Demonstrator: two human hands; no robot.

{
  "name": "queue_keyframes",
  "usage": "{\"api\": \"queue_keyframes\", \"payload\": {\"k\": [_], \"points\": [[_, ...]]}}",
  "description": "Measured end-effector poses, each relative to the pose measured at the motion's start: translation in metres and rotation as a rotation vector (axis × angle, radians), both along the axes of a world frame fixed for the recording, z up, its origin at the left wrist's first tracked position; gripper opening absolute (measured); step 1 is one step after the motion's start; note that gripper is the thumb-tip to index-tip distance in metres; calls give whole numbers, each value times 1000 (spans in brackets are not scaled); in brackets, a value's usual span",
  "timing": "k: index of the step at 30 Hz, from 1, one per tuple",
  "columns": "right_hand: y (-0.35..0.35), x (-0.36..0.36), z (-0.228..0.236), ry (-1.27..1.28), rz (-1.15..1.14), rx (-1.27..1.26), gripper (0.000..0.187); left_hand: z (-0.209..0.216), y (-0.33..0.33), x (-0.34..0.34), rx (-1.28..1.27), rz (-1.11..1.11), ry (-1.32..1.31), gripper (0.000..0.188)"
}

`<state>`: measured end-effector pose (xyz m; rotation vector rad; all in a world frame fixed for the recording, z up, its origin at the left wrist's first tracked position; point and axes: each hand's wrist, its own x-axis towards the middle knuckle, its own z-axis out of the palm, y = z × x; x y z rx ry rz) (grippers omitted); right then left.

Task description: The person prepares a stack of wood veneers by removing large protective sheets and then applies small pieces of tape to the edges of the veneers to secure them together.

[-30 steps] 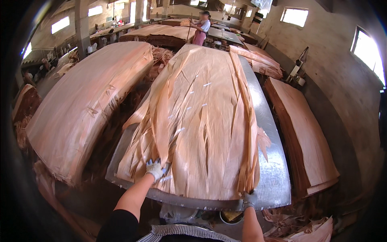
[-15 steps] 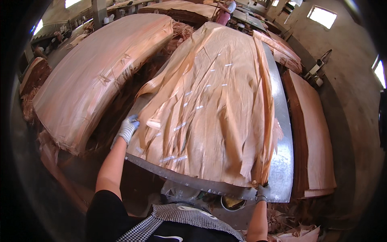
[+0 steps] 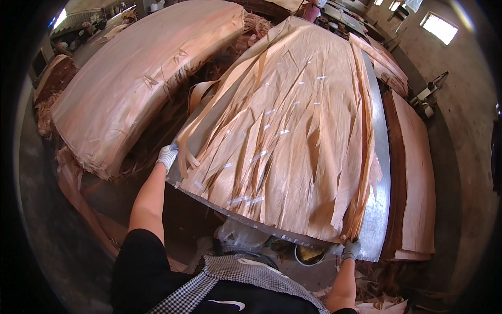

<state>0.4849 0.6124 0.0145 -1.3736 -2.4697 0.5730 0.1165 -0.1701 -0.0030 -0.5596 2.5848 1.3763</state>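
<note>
A large, thin wood veneer sheet [image 3: 293,141], wrinkled and split lengthwise, with small white tape pieces across its splits, lies over a metal-topped table [image 3: 380,209]. At the table's left edge, my left hand [image 3: 167,157], in a striped white glove with grey-blue fingertips, is closed on a loose veneer strip [image 3: 182,138]. The strip curves away from the sheet, baring metal between them. My right hand [image 3: 351,248], gloved in grey, grips the bunched near right corner of the sheet. Its fingertips are partly hidden by the folds.
A tall veneer stack [image 3: 141,78] stands left of the table, another stack [image 3: 418,178] on the right. Below the table's front edge is a round bucket [image 3: 309,255] beside clear plastic [image 3: 243,234]. Veneer scraps [image 3: 384,302] lie at lower right. Another person [image 3: 312,11] stands beyond the table.
My left hand has drawn the loose strip outward to the left, widening the bare metal beside the sheet. The sheet lies somewhat flatter. My right hand keeps its corner; the whole view has shifted.
</note>
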Motion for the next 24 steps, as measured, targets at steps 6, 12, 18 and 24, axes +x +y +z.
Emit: {"api": "queue_keyframes", "payload": {"k": [6,12,18,24], "points": [[3,4,-9,66,43,-71,30,-22,24,21,11,90,72,67],[-2,1,-9,93,-69,-310,28,11,37,14,-324,148,70,51],[-11,0,4,78,-113,-421,18,113,17,29,-1108,81,292,56],[-19,12,-6,135,-64,-349,18,108,35,57,-1248,-221,156,42]]}}
